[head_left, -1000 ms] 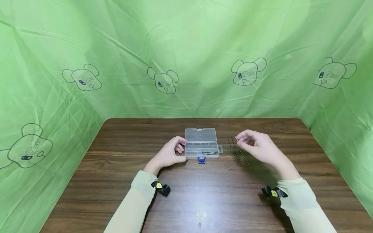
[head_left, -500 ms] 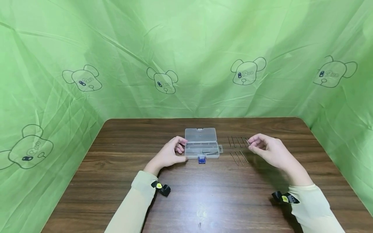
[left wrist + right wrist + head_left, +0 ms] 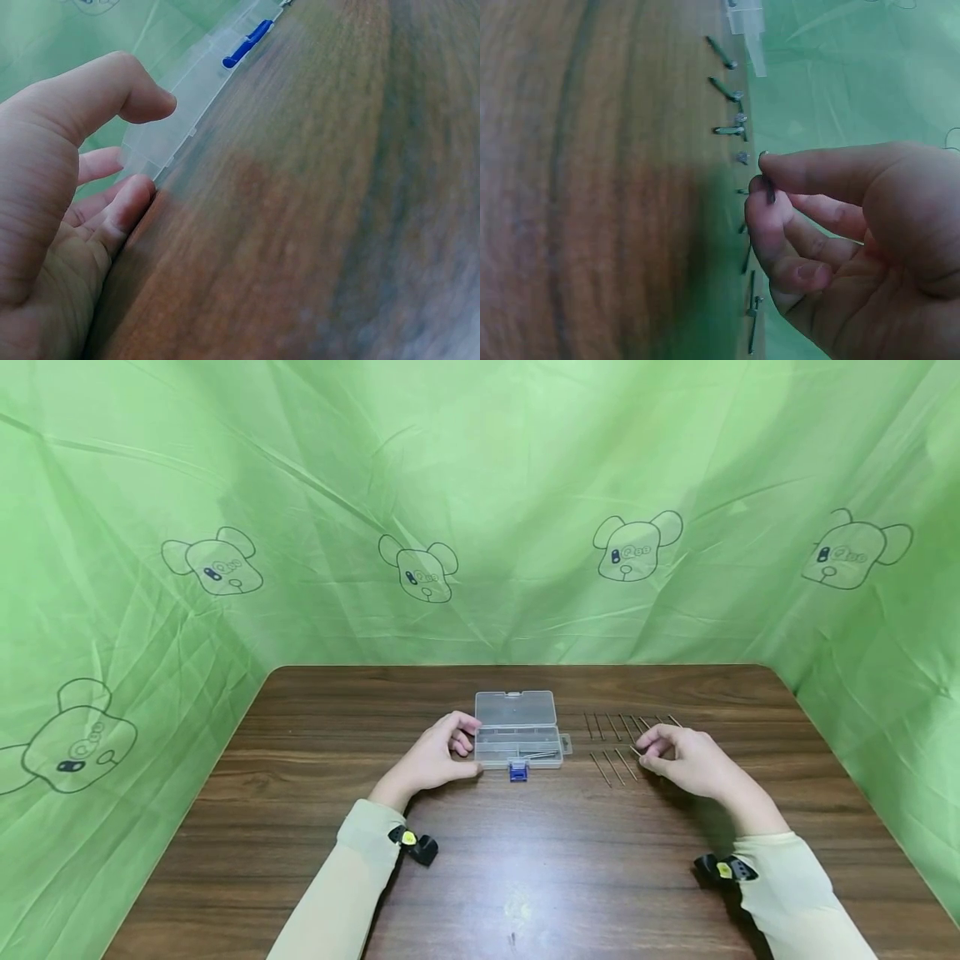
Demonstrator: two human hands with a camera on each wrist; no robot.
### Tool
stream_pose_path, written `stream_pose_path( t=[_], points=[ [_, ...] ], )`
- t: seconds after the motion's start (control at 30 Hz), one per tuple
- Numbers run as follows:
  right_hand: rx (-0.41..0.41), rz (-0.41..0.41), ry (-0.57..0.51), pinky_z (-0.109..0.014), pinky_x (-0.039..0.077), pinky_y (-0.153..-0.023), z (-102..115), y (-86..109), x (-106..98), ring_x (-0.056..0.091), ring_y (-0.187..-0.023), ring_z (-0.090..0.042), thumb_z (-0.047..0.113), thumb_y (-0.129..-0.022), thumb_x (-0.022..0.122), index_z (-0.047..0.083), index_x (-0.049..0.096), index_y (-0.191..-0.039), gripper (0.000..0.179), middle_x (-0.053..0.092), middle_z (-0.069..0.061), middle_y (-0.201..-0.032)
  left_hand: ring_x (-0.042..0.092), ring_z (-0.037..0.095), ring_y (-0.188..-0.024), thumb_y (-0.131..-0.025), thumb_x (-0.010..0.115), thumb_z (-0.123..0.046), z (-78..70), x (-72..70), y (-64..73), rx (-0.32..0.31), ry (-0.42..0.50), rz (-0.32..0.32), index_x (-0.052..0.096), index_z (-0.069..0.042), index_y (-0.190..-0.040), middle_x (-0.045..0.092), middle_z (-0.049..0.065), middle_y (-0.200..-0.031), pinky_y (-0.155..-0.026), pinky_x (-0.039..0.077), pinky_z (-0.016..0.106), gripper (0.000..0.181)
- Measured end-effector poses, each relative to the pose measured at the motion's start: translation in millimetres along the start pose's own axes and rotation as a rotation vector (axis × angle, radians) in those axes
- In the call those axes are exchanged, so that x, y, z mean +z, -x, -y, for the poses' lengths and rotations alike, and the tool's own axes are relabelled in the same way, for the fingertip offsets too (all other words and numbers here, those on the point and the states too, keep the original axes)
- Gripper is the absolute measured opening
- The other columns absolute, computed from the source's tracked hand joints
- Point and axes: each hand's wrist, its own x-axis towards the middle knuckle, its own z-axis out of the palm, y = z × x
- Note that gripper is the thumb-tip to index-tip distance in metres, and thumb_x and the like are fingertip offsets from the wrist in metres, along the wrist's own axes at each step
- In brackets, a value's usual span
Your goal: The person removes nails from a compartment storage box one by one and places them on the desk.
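Note:
A clear plastic compartment box point(image 3: 517, 737) stands on the table with its lid raised and blue latch point(image 3: 518, 772) at the front. Several thin metal nails point(image 3: 536, 754) lie in its front right compartment. My left hand point(image 3: 431, 756) holds the box by its left end, thumb near the front corner and fingers at the side. To the right, my right hand point(image 3: 690, 760) pinches one nail point(image 3: 768, 187) between thumb and forefinger, low over the table. Beside it, loose nails lie in a back row point(image 3: 612, 725) and a front row point(image 3: 613, 768); the hand hides part of these rows.
The brown wood-grain table point(image 3: 480, 860) has rounded back corners. Green cloth point(image 3: 495, 510) printed with bear heads hangs behind it and along both sides. A clear hanging tab point(image 3: 567, 744) juts from the box's right end toward the loose nails.
My right hand has moved right along the back row, then a little toward the front row. More back-row nails show now. My left hand has stayed at the box.

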Motion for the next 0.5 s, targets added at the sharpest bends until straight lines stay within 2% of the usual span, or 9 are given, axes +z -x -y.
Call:
stream_pose_path(
  t=[0.2, 0.5],
  points=[
    [0.014, 0.014, 0.018, -0.029, 0.049, -0.069, -4, -0.8, 5, 0.062, -0.072, -0.010, 0.010, -0.096, 0.080, 0.009, 0.074, -0.112, 0.016, 0.072, 0.005, -0.090, 0.065, 0.021, -0.099, -0.081, 0.091, -0.007, -0.2, -0.4, -0.6, -0.007, -0.016, 0.004, 0.062, -0.008, -0.140, 0.065, 0.011, -0.125, -0.090, 0.057, 0.030, 0.066],
    [-0.023, 0.025, 0.048, -0.028, 0.047, -0.068, -5, -3.8, 12, 0.057, -0.070, -0.003, 0.010, -0.091, 0.080, 0.011, 0.074, -0.107, 0.017, 0.069, 0.010, -0.084, 0.065, 0.023, -0.099, -0.081, 0.091, -0.006, 3.6, -0.2, -1.0, -0.004, -0.012, 0.000, 0.062, -0.008, -0.140, 0.065, 0.012, -0.124, -0.089, 0.057, 0.032, 0.066]
  ],
)
